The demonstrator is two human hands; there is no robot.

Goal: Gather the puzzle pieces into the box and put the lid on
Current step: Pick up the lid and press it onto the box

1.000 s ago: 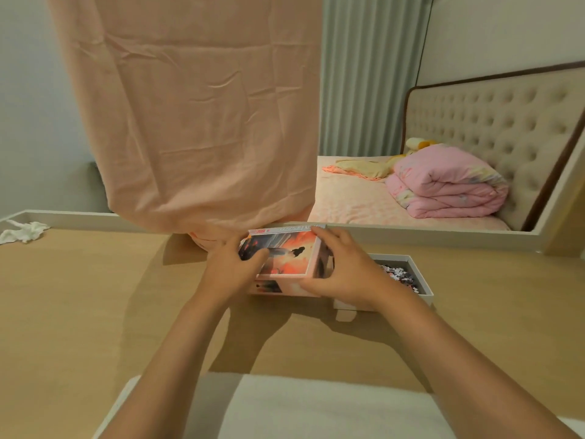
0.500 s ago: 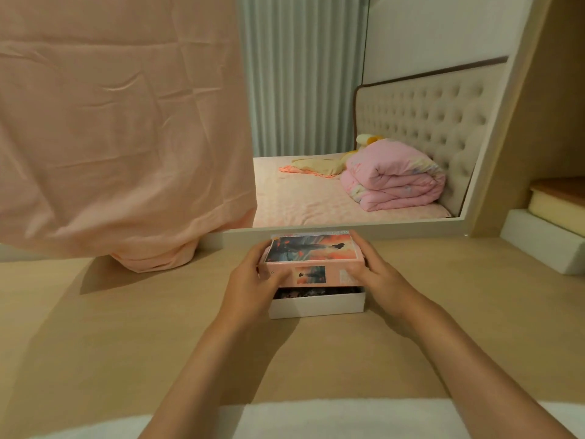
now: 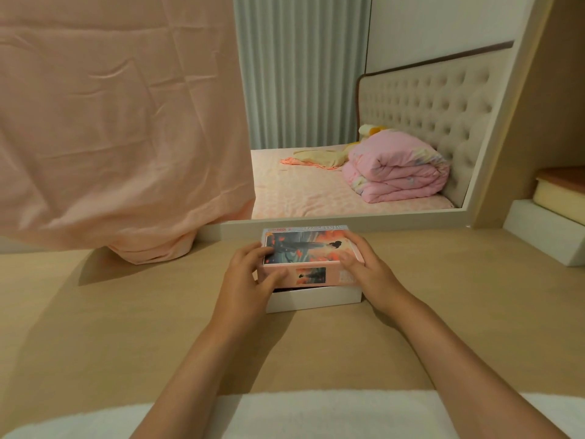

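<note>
The printed lid (image 3: 308, 248) is held over the white box (image 3: 316, 297), which stands on the wooden table (image 3: 126, 312), near its far edge. The lid is partly lowered onto the box, so that the lower part of the near white wall is seen under it. At the left, a thin dark gap is seen between the lid's lower edge and the rim of the box. The puzzle pieces cannot be seen, as the inside of the box is covered.

The left end of the lid is gripped by the left hand (image 3: 250, 280): the fingers are curled over the top picture and the thumb is laid on the near side wall. The right end is gripped by the right hand (image 3: 364, 270), with bent fingers on the top and the thumb at the near corner.

A pink cloth (image 3: 110, 122) is hung at the left, with its lower end on the table. A folded pink quilt (image 3: 402, 172) is seen on a bed behind, beside a padded headboard (image 3: 427, 99). A white fabric (image 3: 316, 413) is seen at the lower edge of the view.
</note>
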